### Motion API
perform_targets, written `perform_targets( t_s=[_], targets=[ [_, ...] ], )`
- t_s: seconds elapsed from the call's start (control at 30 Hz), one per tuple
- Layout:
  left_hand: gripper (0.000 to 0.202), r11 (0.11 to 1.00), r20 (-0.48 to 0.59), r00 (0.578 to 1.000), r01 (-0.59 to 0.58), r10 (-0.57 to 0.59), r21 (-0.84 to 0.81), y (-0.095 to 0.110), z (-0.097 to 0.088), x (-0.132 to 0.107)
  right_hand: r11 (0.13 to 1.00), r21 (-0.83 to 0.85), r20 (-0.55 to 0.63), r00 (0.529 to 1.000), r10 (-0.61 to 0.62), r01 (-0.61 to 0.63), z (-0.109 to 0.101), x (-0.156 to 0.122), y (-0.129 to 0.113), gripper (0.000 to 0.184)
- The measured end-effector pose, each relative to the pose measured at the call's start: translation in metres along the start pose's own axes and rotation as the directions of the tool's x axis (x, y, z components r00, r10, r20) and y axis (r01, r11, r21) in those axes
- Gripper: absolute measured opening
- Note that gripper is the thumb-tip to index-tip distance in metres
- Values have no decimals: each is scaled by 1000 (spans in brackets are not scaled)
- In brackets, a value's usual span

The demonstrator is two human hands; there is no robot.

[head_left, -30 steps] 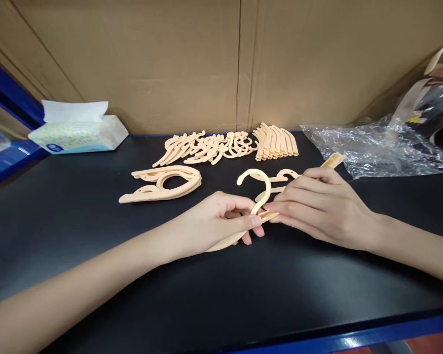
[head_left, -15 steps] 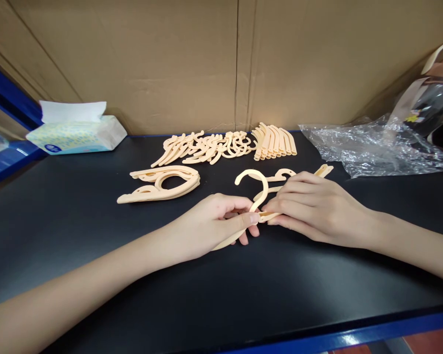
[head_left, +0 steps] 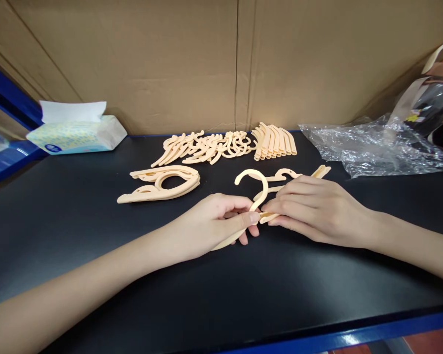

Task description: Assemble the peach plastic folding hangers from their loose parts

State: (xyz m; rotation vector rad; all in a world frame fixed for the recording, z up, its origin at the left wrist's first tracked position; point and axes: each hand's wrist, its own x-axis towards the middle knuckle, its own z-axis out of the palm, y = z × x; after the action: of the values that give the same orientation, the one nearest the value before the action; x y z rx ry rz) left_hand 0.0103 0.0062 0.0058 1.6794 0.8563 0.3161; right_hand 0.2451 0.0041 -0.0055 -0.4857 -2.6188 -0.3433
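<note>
My left hand [head_left: 221, 219] is closed on a cream plastic hanger hook [head_left: 263, 186], thumb on top, the hook's curve standing up above the fingers. Part of the same cream piece runs out below the wrist side of the palm. In my right hand [head_left: 313, 211], the fingers grip a cream hanger arm [head_left: 268, 217], whose end meets the left fingertips. Whether the two pieces are joined there I cannot tell. Behind the right fingers lies another cream hanger part [head_left: 269, 189] with a small hook, partly hidden by the hand.
Folded cream hangers [head_left: 158, 184] lie to the left. Along the back are piles of loose hanger parts [head_left: 206, 147] and a row of hanger arms [head_left: 275, 141]. A tissue pack [head_left: 77, 132] sits back left, clear plastic wrap [head_left: 376, 147] back right, before a cardboard wall [head_left: 151, 64].
The hanger arm in my right hand has tilted and shifted slightly at its end near the left fingertips. My left hand stays almost still.
</note>
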Motion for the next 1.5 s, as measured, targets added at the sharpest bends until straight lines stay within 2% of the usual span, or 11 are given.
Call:
perform_targets(
  t_s=[0.23, 0.47, 0.8, 1.13, 1.5],
  targets=[
    [28, 1000, 15, 1000, 7, -6, -24, 1, 0, -2, 1000, 20, 9, 1000, 5, -5, -1, -1, -1, 13],
    [32, 1000, 1, 1000, 13, -13, -20, 2, 0, -2, 996, -85, -41, 999, -23, 19, -2, 2, -2, 13],
    [29, 999, 11, 1000, 21, -21, -42, 2, 0, -2, 1000, -14, -19, 1000, -8, 7, -2, 0, -2, 14],
    [24, 984, 27, 998, 62, -58, -168, 4, -2, 1, 994, -105, -31, 999, -18, 15, -4, 4, -1, 14],
    [29, 988, -10, 994, 112, -113, -108, 3, -5, 0, 972, -229, 6, 999, -51, 51, -5, 1, -1, 18]
  ],
)
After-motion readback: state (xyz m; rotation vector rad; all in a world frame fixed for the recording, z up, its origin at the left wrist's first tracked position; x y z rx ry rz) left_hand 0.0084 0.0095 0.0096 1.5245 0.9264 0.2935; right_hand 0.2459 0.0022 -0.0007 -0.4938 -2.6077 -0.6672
